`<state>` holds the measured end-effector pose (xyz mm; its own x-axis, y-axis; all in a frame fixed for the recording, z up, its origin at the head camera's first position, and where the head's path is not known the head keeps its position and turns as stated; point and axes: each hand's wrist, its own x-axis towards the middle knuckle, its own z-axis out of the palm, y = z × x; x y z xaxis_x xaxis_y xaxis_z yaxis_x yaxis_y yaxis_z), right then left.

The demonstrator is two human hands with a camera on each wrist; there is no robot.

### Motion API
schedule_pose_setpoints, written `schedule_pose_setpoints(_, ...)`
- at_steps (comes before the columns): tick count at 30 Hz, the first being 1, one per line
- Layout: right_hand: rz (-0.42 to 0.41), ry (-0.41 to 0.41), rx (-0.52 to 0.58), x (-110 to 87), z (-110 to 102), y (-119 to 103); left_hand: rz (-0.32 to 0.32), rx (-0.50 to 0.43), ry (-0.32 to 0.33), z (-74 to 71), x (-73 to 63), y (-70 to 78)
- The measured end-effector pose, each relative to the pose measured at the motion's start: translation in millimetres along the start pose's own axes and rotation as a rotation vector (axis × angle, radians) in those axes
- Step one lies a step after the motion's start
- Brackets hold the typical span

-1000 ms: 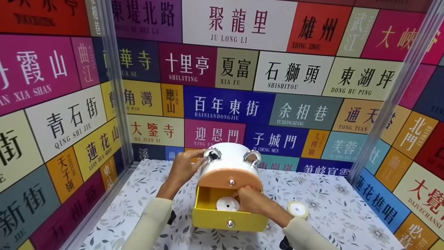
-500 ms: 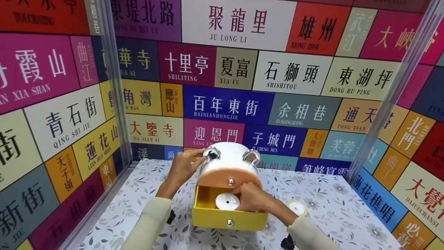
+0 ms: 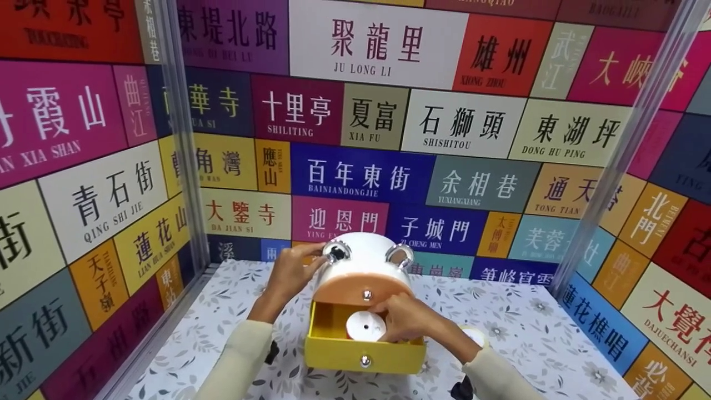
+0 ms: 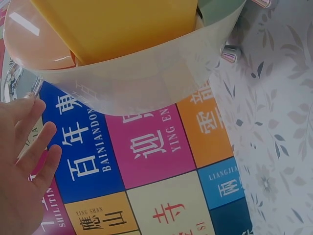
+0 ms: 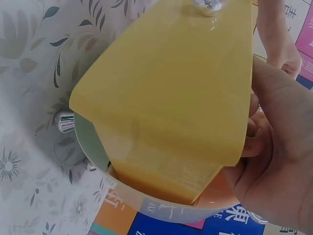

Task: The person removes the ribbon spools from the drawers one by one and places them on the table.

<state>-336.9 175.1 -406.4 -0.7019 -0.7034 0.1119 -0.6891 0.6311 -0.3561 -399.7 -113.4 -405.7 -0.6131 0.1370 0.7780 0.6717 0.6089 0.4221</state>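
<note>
A small white drawer box [image 3: 364,250] stands on the table, with an orange upper drawer [image 3: 339,289] and two silver ring-shaped eyes. My left hand [image 3: 291,272] pinches the edge of the left eye [image 3: 337,253] in the head view. The yellow lower drawer [image 3: 333,355] is pulled out. Inside it, my right hand [image 3: 408,318] holds a white round spool [image 3: 358,329] by its right side; a red edge shows under the disc. In the right wrist view the fingers [image 5: 254,144] are curled over the drawer's side, and the drawer front hides the spool.
A cream-rimmed roll [image 3: 474,335] lies on the table, partly behind the right forearm. The table [image 3: 533,344] has a leaf-patterned cover. Walls of coloured name panels [image 3: 361,172] rise behind and on both sides, with clear corner posts [image 3: 600,189].
The spool has tilted up slightly in the drawer, showing more of its face. My right hand has shifted a little with it. The left hand stays at the left eye.
</note>
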Motion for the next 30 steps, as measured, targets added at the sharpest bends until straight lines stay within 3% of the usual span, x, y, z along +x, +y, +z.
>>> schedule_pose_setpoints(14,-0.045,0.008,-0.002,-3.9,-1.1,-2.7,-0.028,-0.004,-0.022,-0.5,-1.3,-0.3)
schedule_pose_setpoints(30,-0.019,0.019,0.028,-6.3,-3.2,-2.4,-0.046,0.001,-0.021,0.3,-1.6,-0.4)
